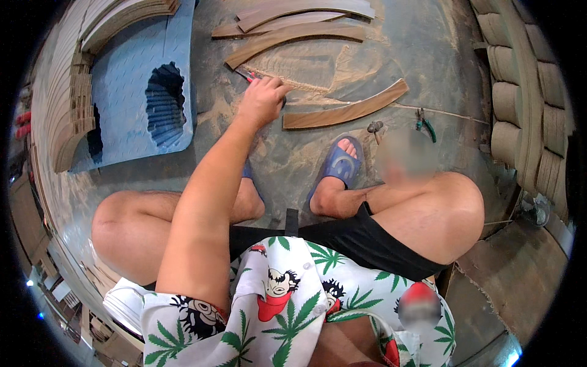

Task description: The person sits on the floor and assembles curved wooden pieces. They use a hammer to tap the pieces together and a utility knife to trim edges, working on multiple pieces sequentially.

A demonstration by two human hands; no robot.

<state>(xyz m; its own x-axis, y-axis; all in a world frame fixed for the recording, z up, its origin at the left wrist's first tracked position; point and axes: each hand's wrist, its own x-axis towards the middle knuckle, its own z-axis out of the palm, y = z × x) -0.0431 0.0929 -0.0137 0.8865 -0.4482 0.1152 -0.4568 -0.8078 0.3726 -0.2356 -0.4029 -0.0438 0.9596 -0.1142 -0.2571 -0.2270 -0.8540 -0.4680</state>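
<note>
My left hand (263, 103) is closed over the floor, palm down. A small red-tipped thing (250, 77) pokes out past its fingers and a dark bit shows by the heel of the hand; its kind is hidden. Just beyond lies a curved brown wooden strip (293, 41), its left end near my fingers. To the right, another curved strip (346, 111) rests on the dusty floor, apart from the hand. Farther off, more curved strips (306, 13) overlap one another. My right hand does not show.
Left stands a blue ribbed metal sheet (131, 79) with dark openings, beside stacked curved boards (76, 110). A hammer (375, 127) and green-handled pliers (425, 124) lie right of my slippered foot (342, 162). Stacked curved pieces (506, 104) line the right side; cardboard (501, 275) lies nearer.
</note>
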